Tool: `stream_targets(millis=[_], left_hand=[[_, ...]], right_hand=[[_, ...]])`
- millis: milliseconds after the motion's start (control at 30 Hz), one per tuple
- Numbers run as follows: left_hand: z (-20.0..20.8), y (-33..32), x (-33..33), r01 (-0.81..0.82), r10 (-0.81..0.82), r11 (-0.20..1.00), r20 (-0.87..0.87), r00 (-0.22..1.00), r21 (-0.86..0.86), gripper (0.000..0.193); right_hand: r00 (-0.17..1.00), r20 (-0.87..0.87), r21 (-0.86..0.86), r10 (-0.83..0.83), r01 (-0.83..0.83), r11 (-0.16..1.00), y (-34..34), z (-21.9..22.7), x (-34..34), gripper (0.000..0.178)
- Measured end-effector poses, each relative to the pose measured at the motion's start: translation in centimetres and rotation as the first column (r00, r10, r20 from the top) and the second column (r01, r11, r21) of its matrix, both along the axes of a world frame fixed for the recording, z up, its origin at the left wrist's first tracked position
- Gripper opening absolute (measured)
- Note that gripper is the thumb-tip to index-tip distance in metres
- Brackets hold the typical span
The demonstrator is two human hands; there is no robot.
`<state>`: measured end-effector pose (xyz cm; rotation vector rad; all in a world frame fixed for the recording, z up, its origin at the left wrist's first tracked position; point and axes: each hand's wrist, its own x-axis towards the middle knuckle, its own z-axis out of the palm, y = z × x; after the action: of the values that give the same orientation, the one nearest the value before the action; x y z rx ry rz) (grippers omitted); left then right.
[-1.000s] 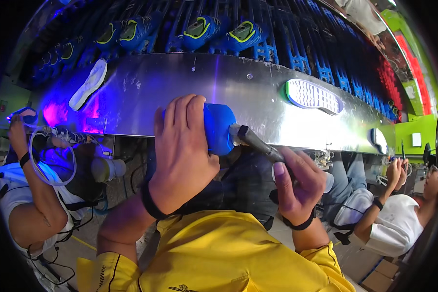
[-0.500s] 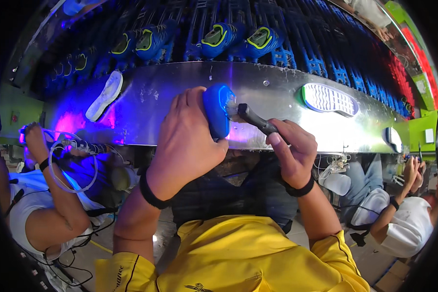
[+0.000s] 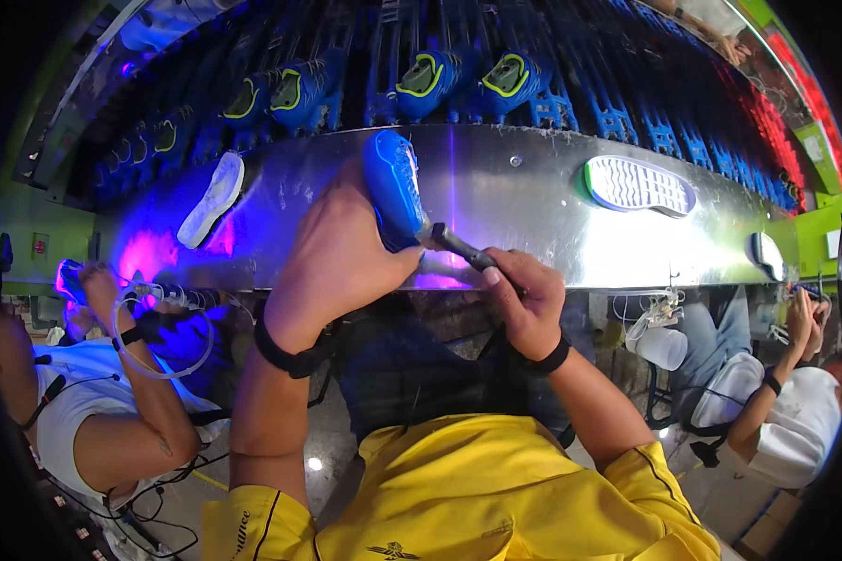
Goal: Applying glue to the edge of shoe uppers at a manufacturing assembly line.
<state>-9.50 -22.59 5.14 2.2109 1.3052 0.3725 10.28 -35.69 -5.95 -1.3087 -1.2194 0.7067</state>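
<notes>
My left hand (image 3: 335, 251) is closed around a blue shoe upper (image 3: 393, 182), held tilted just above the metal bench, with its side edge turned to the right. A dark-handled brush (image 3: 462, 249) is gripped in my right hand (image 3: 530, 297). Its pale bristles touch, or nearly touch, the lower end of the shoe upper. The palm side of my left hand is hidden. On the bench, a white shoe sole (image 3: 211, 200) lies to the left, and a white sole with a blue and green rim (image 3: 640, 187) lies to the right.
Beyond the metal bench (image 3: 533, 234) runs a rack carrying several blue shoes (image 3: 428, 82) with yellow-green collars. Another sole (image 3: 767, 255) lies at the bench's right end. Co-workers sit on both sides, the left one (image 3: 112, 393) close by. A white cup (image 3: 662, 348) hangs below the bench edge.
The shoe upper has shifted left and turned slightly in my left hand. My right hand has drawn the brush left and nearer to me, from the shoe's middle to its lower end.
</notes>
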Motion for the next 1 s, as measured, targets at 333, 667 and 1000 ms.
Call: stream_targets(millis=[333, 667, 1000], left_hand=[[-4.0, 0.6, -3.4, -0.045, 0.049, 0.999, 0.321, 0.946, -0.021, 0.102], [-3.3, -5.4, -3.5, 0.225, 0.216, 0.846, 0.696, 0.685, -0.484, 0.108], [-2.2, -6.8, -3.3, 0.274, 0.17, 0.828, 0.684, 0.709, -0.489, 0.105]], right_hand=[[0.994, -0.094, -0.227, -0.064, 0.041, 0.973, -1.6, 1.7, 0.0, 0.022], [0.997, 0.064, -0.166, 0.043, -0.032, 0.986, -1.3, 8.1, 1.4, 0.022], [0.968, 0.253, -0.136, 0.007, 0.029, 0.99, -2.4, 9.1, 2.0, 0.018]])
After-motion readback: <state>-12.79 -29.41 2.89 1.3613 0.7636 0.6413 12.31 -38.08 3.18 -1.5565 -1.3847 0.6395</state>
